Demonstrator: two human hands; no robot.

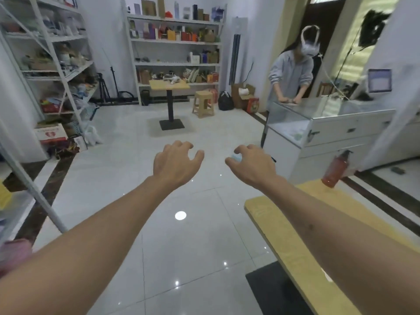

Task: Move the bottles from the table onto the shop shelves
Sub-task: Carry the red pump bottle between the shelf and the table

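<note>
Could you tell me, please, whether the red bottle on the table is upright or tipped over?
Upright: the red bottle stands on its base at the table's far corner, pump on top.

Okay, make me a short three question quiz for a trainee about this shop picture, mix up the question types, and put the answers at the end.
1. True or false: the red pump bottle stands upright at the far corner of the wooden table.
2. Multiple choice: where are the left hand and right hand?
A. Both out in front over the tiled floor
B. Both flat on the table
C. One on the glass counter
3. Fill in: the other person leans with both hands on the ____.

Key:
1. True.
2. A.
3. Glass counter.
</note>
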